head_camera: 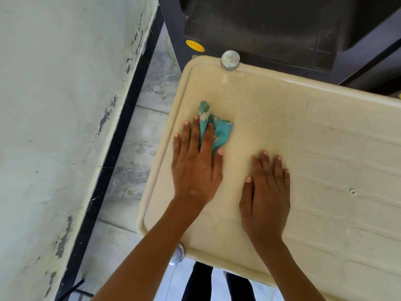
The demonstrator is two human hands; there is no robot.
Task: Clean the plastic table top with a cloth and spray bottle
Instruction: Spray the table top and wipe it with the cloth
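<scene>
A beige plastic table top (314, 131) fills the right half of the head view. A crumpled teal cloth (221, 131) lies near its far left corner. My left hand (196, 164) presses flat on the cloth with straight fingers, covering its near part. My right hand (265, 192) rests flat on the bare table surface to the right of the cloth, fingers straight and close together. No spray bottle is in view.
A dark plastic chair (282, 29) stands against the table's far edge. Round metal caps sit at the far corner (230, 59) and near corner (179, 254). A pale wall (54, 127) with a black skirting runs along the left, with a strip of tiled floor (138, 148) between.
</scene>
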